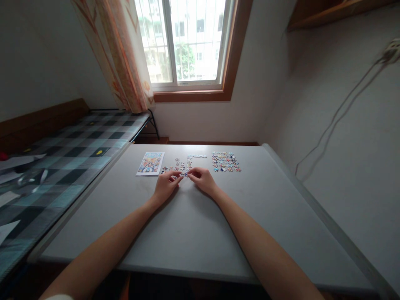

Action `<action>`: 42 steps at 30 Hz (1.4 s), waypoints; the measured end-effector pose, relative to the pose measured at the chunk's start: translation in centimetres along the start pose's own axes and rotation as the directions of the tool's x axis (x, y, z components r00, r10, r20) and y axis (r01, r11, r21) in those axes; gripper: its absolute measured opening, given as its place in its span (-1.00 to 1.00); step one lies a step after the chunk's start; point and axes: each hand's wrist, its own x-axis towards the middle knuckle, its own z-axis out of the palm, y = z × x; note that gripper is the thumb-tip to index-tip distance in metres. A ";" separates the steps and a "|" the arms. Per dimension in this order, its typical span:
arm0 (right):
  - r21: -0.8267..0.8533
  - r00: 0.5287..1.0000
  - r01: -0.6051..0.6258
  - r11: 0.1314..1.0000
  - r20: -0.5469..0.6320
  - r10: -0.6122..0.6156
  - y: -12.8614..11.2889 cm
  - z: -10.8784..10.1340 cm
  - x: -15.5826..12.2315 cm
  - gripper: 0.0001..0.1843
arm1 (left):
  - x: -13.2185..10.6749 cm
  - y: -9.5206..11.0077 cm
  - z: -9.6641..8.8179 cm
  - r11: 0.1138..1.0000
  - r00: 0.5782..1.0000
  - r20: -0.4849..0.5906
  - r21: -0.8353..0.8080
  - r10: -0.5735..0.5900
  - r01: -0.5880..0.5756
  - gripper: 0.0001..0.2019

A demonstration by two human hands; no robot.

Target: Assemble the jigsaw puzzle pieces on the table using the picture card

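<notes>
My left hand (166,186) and my right hand (202,180) meet at the middle of a grey table (193,225), fingertips pinched together on small jigsaw pieces (184,174). Just beyond them lies a partly joined strip of puzzle edge (196,158) and a few loose pieces (175,166). A heap of unsorted pieces (225,162) sits to the right of my right hand. A printed reference picture (150,163) lies flat to the left of my left hand.
A bed with a checked cover (68,158) runs along the table's left side, with papers on it. A window (184,41) and curtain (121,54) are behind the table. The wall on the right carries hanging cables (337,121).
</notes>
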 end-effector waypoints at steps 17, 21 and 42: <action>-0.038 0.999 0.027 0.999 0.038 -0.025 0.3 0.1 0.0 -0.84 | 0.0 0.3 -0.2 0.991 0.999 0.032 0.128 0.024 -0.028 -0.65; -0.039 0.999 0.021 0.999 0.035 -0.020 0.4 -0.4 0.1 -0.85 | -0.2 0.6 -0.2 0.991 0.999 0.047 0.131 0.021 -0.027 -0.64; -0.006 0.996 0.042 0.999 0.075 -0.041 0.4 -0.3 0.2 -0.87 | -0.2 0.5 -0.1 0.985 0.995 0.020 0.145 0.096 -0.098 -0.72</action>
